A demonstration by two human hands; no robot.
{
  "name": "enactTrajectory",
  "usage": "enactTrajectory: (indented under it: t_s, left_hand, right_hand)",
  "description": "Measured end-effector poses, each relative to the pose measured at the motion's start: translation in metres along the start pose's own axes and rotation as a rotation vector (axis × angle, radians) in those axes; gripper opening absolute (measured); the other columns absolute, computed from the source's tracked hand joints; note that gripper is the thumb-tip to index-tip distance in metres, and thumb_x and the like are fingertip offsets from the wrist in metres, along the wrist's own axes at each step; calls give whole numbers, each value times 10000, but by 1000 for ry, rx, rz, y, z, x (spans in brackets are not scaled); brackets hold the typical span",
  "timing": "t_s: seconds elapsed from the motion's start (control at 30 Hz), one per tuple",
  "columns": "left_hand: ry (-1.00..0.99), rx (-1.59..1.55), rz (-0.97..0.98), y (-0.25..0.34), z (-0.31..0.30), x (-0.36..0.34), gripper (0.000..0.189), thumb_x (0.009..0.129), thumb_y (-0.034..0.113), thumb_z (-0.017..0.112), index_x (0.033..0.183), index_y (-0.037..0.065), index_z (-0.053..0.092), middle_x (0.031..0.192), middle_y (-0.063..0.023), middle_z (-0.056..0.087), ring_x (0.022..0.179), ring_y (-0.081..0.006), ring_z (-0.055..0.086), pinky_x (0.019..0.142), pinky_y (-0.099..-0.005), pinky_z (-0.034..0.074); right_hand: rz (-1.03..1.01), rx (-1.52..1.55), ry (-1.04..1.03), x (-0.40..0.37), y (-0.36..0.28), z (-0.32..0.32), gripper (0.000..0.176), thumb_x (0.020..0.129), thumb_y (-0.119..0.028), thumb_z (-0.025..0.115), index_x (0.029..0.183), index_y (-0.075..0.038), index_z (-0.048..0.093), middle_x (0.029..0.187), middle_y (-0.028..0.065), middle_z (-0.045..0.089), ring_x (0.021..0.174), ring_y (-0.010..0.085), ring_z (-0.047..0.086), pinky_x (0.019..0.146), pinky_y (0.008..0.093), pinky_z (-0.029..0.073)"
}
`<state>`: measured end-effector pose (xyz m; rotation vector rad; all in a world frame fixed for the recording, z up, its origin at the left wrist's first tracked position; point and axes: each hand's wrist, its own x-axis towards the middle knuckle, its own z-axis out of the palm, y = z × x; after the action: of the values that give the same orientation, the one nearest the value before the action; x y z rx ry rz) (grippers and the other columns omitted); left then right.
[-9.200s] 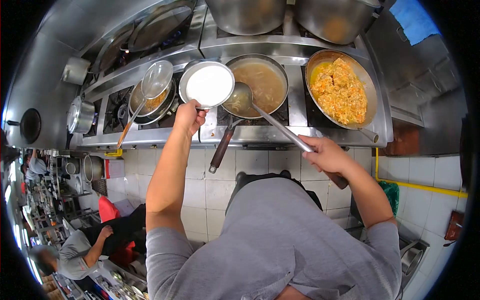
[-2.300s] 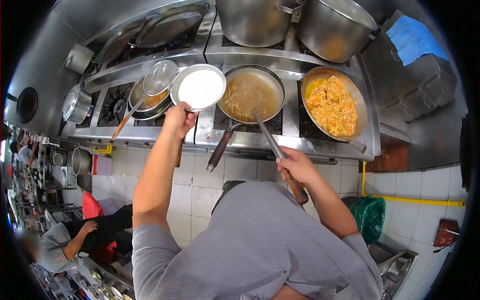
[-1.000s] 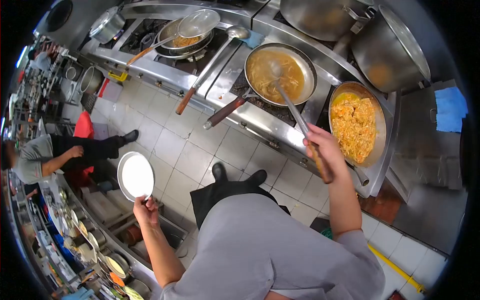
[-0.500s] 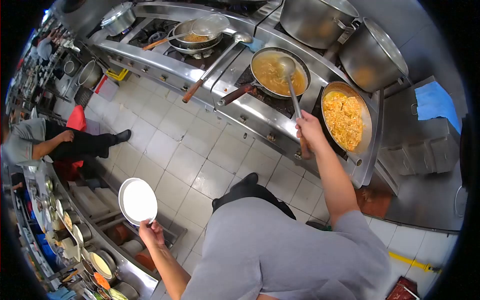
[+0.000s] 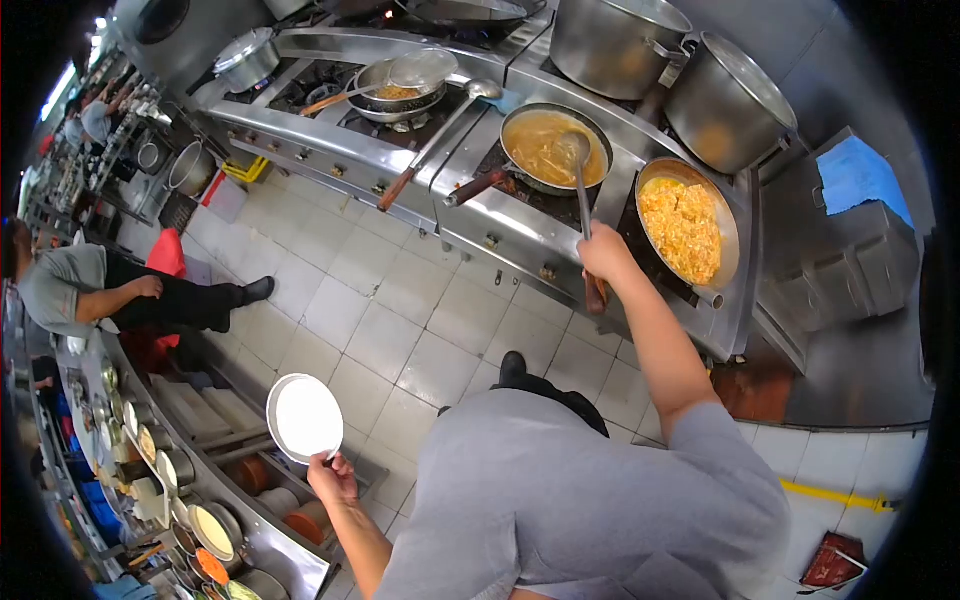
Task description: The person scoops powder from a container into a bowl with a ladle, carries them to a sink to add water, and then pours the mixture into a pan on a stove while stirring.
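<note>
My right hand (image 5: 607, 252) is closed around the handle of a metal ladle (image 5: 582, 190) with a wooden end. Its head dips into brown sauce with strands in it, in a frying pan (image 5: 553, 150) on the stove. Right of that pan stands another pan (image 5: 728, 250), holding a yellow-orange egg-like food (image 5: 682, 228). Away from the stove, my left hand (image 5: 335, 478) grips a round white bowl (image 5: 305, 418) by its rim, above the floor. The bowl's inside shows plain white.
A second ladle (image 5: 430, 145) rests across the stove (image 5: 350, 175). Large pots (image 5: 725, 105) stand behind the pans. A blue cloth (image 5: 862, 180) hangs at the right. At left, a person (image 5: 80, 290) is beside a counter (image 5: 290, 555) with several food containers (image 5: 212, 530).
My view has shifted slightly. My left hand and the bowl appear farther right and a little lower. The ladle's head stays in the sauce, its handle now more upright in view.
</note>
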<state>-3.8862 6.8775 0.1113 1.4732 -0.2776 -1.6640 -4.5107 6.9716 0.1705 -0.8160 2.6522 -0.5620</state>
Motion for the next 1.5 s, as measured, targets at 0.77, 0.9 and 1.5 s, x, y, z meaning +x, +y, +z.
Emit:
enactTrajectory:
  t_s: [0.77, 0.9, 1.5]
  left_hand:
    - [270, -351, 186, -8, -78, -38, 117, 865, 86, 498, 918, -18, 502, 704, -90, 526, 517, -113, 425, 429, -252, 309]
    - [374, -417, 226, -5, -142, -38, 123, 880, 96, 500, 935, -14, 510, 698, -90, 554, 479, -111, 408, 422, -243, 327]
    - [443, -422, 422, -13, -372, 7, 249, 1003, 162, 401, 808, 49, 505, 647, -39, 445, 533, -159, 395, 517, -280, 339]
  right_hand:
    - [-257, -93, 50, 133, 113, 44, 151, 947, -200, 528, 902, -62, 570, 627, 46, 513, 499, 172, 527, 453, 312, 465]
    - [56, 509, -340, 52, 33, -15, 173, 931, -229, 560, 829, -92, 536, 618, 51, 531, 463, 178, 503, 418, 320, 441]
    - [180, 907, -140, 34, 2, -26, 171, 900, -187, 623, 918, -18, 601, 726, 45, 628, 560, 158, 595, 510, 332, 490]
